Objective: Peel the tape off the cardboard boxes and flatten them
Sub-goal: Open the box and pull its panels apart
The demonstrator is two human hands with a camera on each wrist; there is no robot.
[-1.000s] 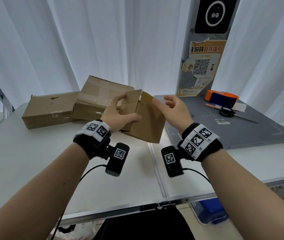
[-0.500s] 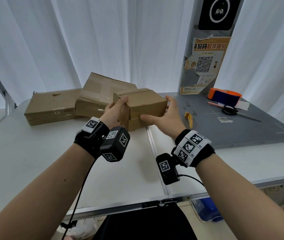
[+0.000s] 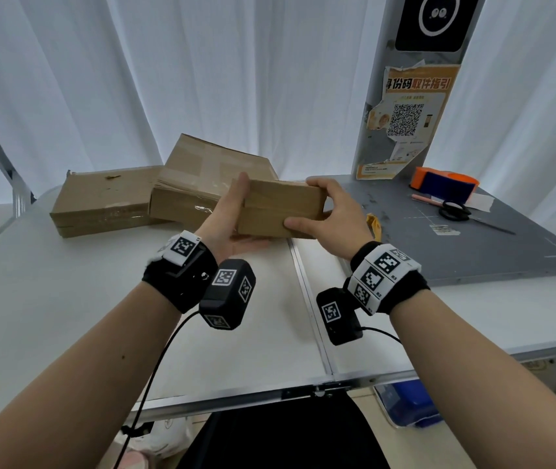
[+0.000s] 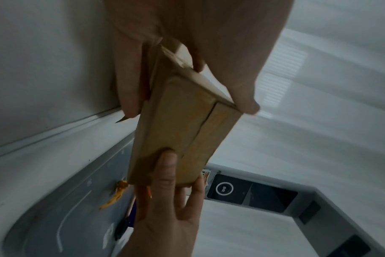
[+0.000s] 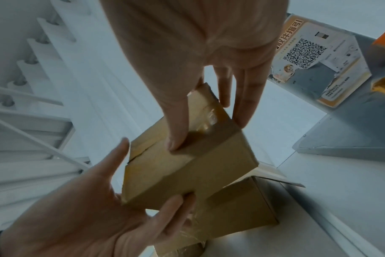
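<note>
Head view: small cardboard box (image 3: 280, 208) held in the air over the white surface (image 3: 66, 299), long side level, in front of the two other boxes. Left hand (image 3: 232, 220) grips its left end, thumb up along the end face, palm under the box. Right hand (image 3: 330, 218) grips the right end, thumb on the near face, fingers (image 3: 317, 182) curled over the top edge. Behind the small box: tilted taped box (image 3: 209, 177), leaning on a flat box (image 3: 107, 198) to its left. Right of the small box lies a grey mat (image 3: 473, 252) with a yellowish tape scrap (image 3: 373, 225), scissors (image 3: 456, 211) and an orange-blue tape dispenser (image 3: 444, 184).

Left wrist view: small box (image 4: 180, 132) clamped between left thumb and fingers (image 4: 130, 87) at the near end; right hand (image 4: 165, 217) on the far end, thumb pressed on the face. A flap seam runs along that face. Tape scrap (image 4: 117, 193) on the mat beyond the box.

Right wrist view: right thumb presses the box (image 5: 187, 165) face, fingers (image 5: 248, 97) wrap over its far edge. Left hand (image 5: 88, 217) cups the opposite end, fingers under it. Glossy clear tape is visible on the box near the right fingers. Taped box (image 5: 237, 213) sits directly below.
</note>
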